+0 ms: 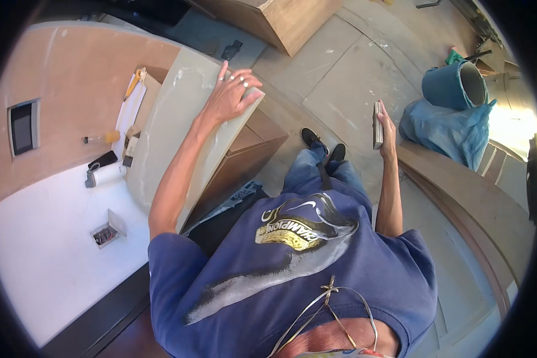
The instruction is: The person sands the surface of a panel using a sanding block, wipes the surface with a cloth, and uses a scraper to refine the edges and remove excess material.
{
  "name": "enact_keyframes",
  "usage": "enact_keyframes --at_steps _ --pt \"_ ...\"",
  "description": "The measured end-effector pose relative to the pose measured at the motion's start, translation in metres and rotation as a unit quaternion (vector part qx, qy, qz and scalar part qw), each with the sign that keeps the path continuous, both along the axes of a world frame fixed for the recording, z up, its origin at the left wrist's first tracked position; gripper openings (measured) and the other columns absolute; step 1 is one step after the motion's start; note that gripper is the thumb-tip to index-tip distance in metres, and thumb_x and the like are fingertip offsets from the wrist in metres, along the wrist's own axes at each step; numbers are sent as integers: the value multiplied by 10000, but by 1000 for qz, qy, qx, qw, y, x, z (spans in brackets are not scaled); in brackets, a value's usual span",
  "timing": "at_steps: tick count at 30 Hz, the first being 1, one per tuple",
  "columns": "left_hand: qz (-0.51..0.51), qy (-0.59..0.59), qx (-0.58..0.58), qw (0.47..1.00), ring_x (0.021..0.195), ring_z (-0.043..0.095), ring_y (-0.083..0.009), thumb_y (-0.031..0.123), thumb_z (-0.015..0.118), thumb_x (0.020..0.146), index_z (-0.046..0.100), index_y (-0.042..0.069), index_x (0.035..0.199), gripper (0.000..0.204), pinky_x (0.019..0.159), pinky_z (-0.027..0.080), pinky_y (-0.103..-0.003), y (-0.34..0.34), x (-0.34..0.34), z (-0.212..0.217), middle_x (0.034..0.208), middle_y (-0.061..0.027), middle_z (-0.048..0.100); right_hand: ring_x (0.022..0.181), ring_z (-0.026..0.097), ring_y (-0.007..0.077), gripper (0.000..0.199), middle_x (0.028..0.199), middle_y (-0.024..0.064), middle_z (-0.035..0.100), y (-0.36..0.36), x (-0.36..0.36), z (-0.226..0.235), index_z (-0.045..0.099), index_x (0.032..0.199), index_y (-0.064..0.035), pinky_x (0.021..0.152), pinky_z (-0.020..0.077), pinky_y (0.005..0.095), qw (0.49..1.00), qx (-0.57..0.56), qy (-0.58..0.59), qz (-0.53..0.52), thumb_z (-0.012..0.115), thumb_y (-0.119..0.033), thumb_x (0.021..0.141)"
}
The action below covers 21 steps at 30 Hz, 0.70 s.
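Observation:
My left hand (230, 95), with rings on its fingers, rests at the far corner of a grey-coated panel (182, 113). Its fingers are spread, the thumb near the panel's edge, and it grips nothing. Pale smears mark the panel's surface. Out to the right, my right hand (388, 132) is closed round a flat, greyish rectangular block (377, 125), held on edge above the floor and apart from the panel. The block's far face is hidden.
A white bottle (108, 175), a phone (104, 160) and a yellow-handled tool (132, 83) lie left of the panel. A wooden box (280, 24) stands ahead. At right are a blue bucket (453, 85), a blue plastic bag (447, 128) and long curved boards (459, 191).

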<state>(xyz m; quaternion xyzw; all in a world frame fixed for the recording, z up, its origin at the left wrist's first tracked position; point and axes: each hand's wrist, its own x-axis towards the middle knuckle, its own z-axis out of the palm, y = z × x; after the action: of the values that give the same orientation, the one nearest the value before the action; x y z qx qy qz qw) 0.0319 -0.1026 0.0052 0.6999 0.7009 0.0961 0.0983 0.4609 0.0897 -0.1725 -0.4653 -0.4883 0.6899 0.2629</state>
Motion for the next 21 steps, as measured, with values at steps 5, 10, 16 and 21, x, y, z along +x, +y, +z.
enact_keyframes --at_steps 5,10,16,21 --pt "107 29 42 993 1385 523 -273 352 553 1062 759 151 1113 292 1229 124 -701 30 -14 -12 1214 10 730 1373 493 248 734 1550 166 517 -8 16 8 459 1583 -48 1149 348 326 1000 4 -20 9 605 -398 955" --pt "-3 -49 -43 998 1302 604 -282 301 718 971 761 160 1158 238 1255 217 -600 -1 9 19 1201 -45 743 1366 500 249 722 1528 163 548 -7 18 27 470 1581 -64 1158 340 334 998 41 -44 -6 604 -387 949" --pt "-45 -124 46 990 1271 629 -268 251 763 935 747 134 1183 275 1211 370 -530 -13 26 16 1203 -56 743 1362 518 260 716 1521 173 557 -12 -9 22 478 1581 -83 1161 354 363 996 61 -62 5 597 -393 946" --pt "-27 -86 59 994 1252 638 -260 246 752 939 757 135 1159 247 1187 402 -522 -13 -25 14 1224 -55 739 1418 479 276 702 1548 174 534 -14 -79 42 478 1580 -87 1197 318 394 993 62 -59 81 601 -352 942"
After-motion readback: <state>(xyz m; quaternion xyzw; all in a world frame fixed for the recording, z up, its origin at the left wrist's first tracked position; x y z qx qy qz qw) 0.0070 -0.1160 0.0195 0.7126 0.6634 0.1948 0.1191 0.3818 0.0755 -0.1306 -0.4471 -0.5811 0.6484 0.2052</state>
